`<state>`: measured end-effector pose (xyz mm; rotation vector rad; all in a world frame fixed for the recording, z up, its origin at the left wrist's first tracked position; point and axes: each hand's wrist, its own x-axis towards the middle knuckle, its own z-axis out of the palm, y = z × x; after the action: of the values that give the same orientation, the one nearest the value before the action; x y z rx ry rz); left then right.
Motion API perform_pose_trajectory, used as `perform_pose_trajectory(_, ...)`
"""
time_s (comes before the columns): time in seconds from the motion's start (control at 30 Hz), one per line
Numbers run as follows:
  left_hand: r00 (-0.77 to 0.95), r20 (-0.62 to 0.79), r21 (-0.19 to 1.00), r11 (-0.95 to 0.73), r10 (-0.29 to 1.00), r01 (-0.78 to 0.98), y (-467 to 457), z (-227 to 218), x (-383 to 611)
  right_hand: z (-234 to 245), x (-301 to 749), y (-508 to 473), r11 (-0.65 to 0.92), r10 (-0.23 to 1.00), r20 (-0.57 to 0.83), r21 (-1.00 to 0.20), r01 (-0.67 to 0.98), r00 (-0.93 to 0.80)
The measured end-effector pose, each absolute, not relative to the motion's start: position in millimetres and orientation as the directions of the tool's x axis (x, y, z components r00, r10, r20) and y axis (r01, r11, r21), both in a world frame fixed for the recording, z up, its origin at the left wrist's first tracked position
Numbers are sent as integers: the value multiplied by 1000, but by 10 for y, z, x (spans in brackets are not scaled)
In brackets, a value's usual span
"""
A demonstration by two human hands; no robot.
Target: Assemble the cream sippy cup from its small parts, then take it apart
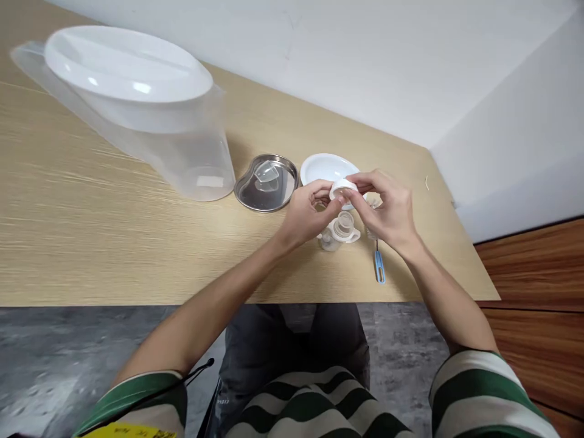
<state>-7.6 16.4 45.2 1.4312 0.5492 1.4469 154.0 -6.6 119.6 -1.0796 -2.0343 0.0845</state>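
Between my two hands is a white bottle collar point(343, 185), held up and tilted so its hollow underside faces me. My left hand point(309, 210) grips its left side with the fingertips. The fingers of my right hand point(385, 207) close on its right side, with the thumb at the opening. Just below, a small clear baby bottle point(335, 236) with white side handles is on the table. A brush with a blue handle point(379, 267) lies under and beside my right hand, its head partly hidden. Behind my hands sits a white bowl point(319, 163), partly covered by them.
A kidney-shaped metal tray point(246, 198) left of my hands holds a clear plastic cap point(267, 173). Farther left stands a large clear pitcher point(191, 164) with a white lid point(132, 61). The wooden table point(114, 243) meets a white wall behind; wooden cabinetry point(538, 274) is at right.
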Motion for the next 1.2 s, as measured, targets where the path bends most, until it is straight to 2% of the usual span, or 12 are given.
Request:
perform_pose_trajectory(0.1,181,481,854,-412,858,-317,154,446,-69,1133,1534,-101,640,710,640,-411,649,-295)
perform_pose_trajectory(0.27,168,441,896,-420,882,-143,166,443,-88,930,1500,-63,640,633,696,-222,736,-340)
perform_pose_trajectory(0.33,152,403,915,-400,902,-51,187,449,-104,863,1479,-27,618,647,685,-216,756,-334)
perform_pose_trajectory(0.43,218,346,937,-348,913,-31,234,475,-143,870,1489,30,546,768,601,-433,717,-223)
perform_pose_trajectory(0.5,312,326,945,-315,892,-87,257,496,-171,955,1532,59,428,890,429,-672,604,-153)
perform_pose_trajectory(0.57,354,332,943,-314,874,-111,262,512,-188,1071,1586,68,248,966,189,-865,436,-174)
perform_pose_trajectory(0.63,328,371,926,-373,869,-57,247,520,-194,1173,1633,56,65,972,-7,-953,297,-236)
perform_pose_trajectory(0.7,272,462,865,-496,844,71,224,522,-191,1226,1662,34,-39,960,-102,-971,235,-260)
perform_pose_trajectory(0.83,202,653,690,-683,730,238,206,508,-179,1178,1673,11,52,965,-9,-973,226,-262)
perform_pose_trajectory(0.93,212,667,671,-700,714,245,222,461,-166,1088,1659,12,154,959,100,-970,189,-267)
perform_pose_trajectory(1.07,247,686,653,-729,684,206,219,404,-151,1013,1629,-3,168,963,134,-977,131,-232)
perform_pose_trajectory(1.2,268,716,639,-760,644,121,210,455,-212,970,1631,-31,165,984,163,-986,29,-71)
